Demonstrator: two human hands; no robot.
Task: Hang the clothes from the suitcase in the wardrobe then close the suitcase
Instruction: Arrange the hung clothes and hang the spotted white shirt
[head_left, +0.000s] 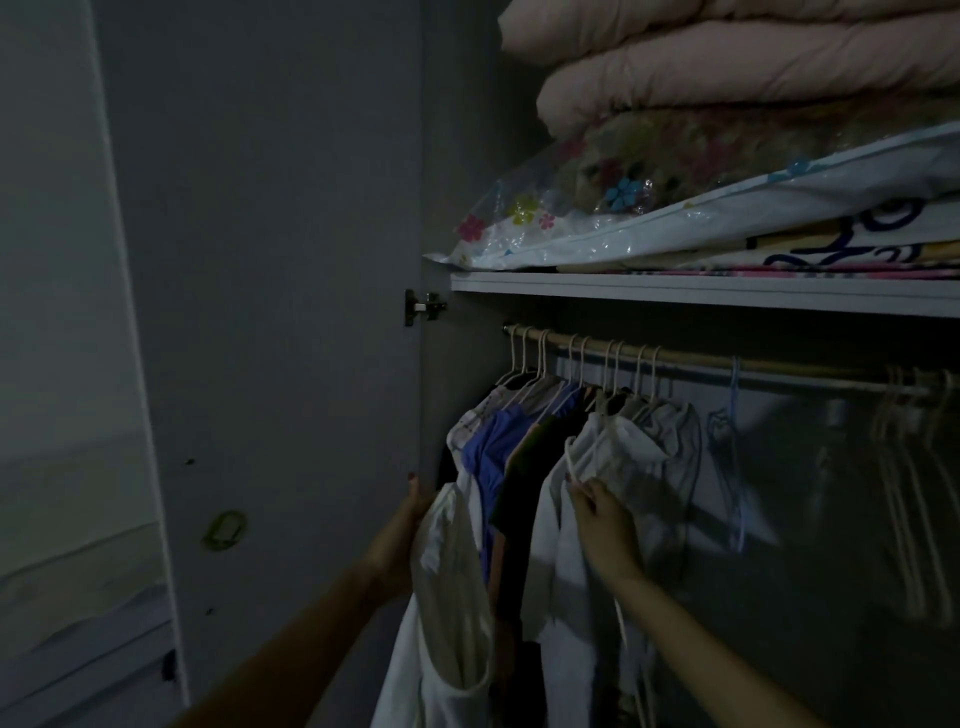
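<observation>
Inside the dim wardrobe a wooden rail (701, 359) carries several garments on pale hangers at its left end: a white one, a blue one (493, 447), a dark one and a white hooded top (639, 457). My right hand (602, 519) pinches the white hooded top near its drawstring. My left hand (405, 525) is behind a hanging white garment (447, 597), its fingers partly hidden, pressing that garment at the leftmost side. The suitcase is out of view.
The open wardrobe door (260, 312) stands at the left with its hinge (423, 307). A shelf (701, 291) above the rail holds folded quilts and bagged bedding (727, 156). Empty hangers (914, 467) hang at the rail's right end, one blue hanger (732, 452) in the middle.
</observation>
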